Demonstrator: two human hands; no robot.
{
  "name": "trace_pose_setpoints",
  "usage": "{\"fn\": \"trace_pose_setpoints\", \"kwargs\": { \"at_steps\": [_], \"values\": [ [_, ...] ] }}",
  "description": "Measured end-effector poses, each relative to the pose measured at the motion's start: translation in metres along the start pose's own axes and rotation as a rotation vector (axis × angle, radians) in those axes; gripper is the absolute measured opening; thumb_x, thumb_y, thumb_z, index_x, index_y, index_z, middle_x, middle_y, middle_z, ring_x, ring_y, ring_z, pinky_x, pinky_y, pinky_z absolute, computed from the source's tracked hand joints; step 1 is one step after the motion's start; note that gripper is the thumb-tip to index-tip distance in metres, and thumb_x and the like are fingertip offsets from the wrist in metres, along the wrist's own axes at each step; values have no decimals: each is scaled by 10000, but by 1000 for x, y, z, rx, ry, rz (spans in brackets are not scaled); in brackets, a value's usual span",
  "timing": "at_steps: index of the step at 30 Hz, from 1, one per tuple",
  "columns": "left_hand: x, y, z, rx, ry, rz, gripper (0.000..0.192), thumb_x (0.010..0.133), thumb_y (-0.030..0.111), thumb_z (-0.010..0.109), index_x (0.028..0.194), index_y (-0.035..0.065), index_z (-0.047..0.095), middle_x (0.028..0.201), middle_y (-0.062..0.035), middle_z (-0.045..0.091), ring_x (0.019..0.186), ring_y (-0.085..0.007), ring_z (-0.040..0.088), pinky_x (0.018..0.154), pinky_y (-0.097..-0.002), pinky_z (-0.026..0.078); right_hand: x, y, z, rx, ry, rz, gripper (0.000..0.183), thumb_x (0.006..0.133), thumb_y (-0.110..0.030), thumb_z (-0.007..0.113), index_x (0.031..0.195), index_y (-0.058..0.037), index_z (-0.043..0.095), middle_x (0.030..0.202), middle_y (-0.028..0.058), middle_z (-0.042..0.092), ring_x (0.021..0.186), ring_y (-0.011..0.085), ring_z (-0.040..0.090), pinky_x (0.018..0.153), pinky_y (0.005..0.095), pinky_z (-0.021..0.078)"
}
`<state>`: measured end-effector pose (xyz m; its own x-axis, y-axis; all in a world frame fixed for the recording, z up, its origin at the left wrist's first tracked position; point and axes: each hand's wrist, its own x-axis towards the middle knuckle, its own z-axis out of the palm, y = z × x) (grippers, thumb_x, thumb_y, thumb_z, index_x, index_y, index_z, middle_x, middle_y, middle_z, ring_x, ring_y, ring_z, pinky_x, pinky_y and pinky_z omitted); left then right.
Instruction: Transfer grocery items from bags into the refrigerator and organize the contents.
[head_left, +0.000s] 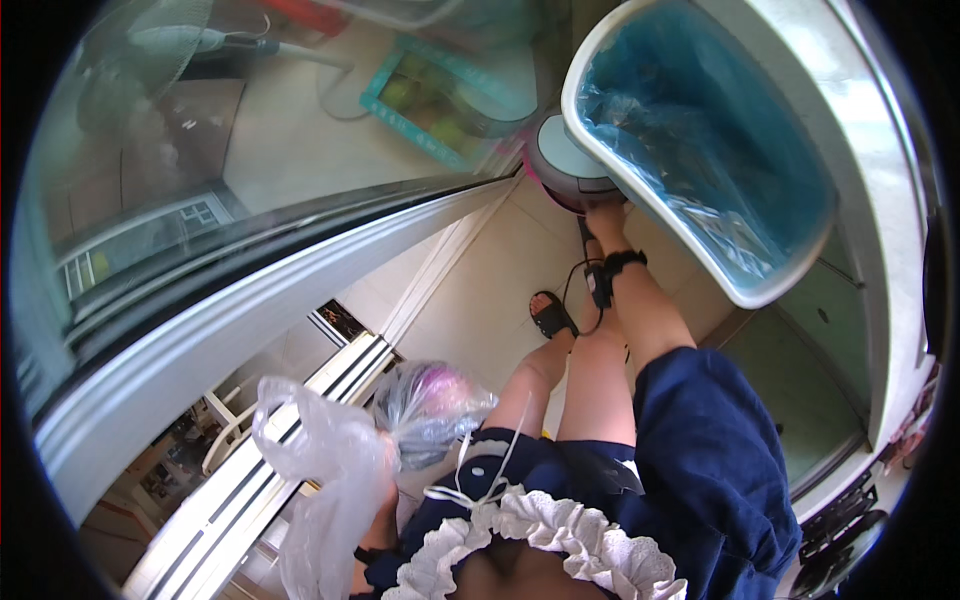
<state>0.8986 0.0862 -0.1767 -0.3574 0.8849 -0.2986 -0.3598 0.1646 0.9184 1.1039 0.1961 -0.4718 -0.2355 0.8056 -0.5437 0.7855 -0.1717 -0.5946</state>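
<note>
My left hand (388, 495) is at the lower left, closed around the gathered neck of a clear plastic bag (442, 405). Something pink and purple shows through the bag's full end, and its loose top flares out past my fist. Much of this hand is hidden behind the plastic. My right arm reaches forward, with my right hand (604, 217) at the near edge of a round grey object (574, 154) with a pale flat top. The fingers there are hidden, so their grip cannot be made out. A bin (592, 127) with a white rim and blue inside, holding crumpled clear plastic, overlaps the round object.
A glass sliding door (285, 247) with a white frame runs along my left. Behind the glass are a teal-edged box (420, 135) of green fruit and a fan (172, 37). A floor track (442, 262) crosses the pale tiles. My sandalled foot (551, 313) stands beyond my knees.
</note>
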Motion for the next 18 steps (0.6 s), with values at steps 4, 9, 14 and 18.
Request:
{"fn": "trace_pose_setpoints", "kwargs": {
  "at_steps": [4,9,14,18],
  "values": [
    [-69,70,-2,-24,80,56,315,811,76,574,1111,26,489,1087,-97,519,990,-182,492,891,-320,382,-109,-101,-42,102,-428,-115,386,789,-291,612,1045,-4,572,868,132,637,799,263,618,708,347,482],
    [-158,165,-7,-60,78,147,324,809,71,573,1118,27,485,1095,-103,517,995,-186,492,896,-322,381,-283,-290,-180,415,-515,-752,472,744,-286,671,1079,24,549,1020,163,572,964,248,566,796,328,467],
    [-187,211,-2,-160,-63,359,333,807,66,571,1126,28,480,1104,-109,515,1001,-190,491,901,-325,380,-365,-387,-234,-90,-82,-1430,884,604,-378,750,1283,7,334,1231,191,425,1140,378,402,932,392,358],
    [-211,250,-9,-212,-192,470,341,806,61,570,1132,28,476,1110,-113,513,1005,-194,491,905,-326,380,-410,-421,-206,26,-389,-1182,1011,580,-409,754,1321,42,237,1258,229,391,1162,383,388,942,394,349]
  ]
}}
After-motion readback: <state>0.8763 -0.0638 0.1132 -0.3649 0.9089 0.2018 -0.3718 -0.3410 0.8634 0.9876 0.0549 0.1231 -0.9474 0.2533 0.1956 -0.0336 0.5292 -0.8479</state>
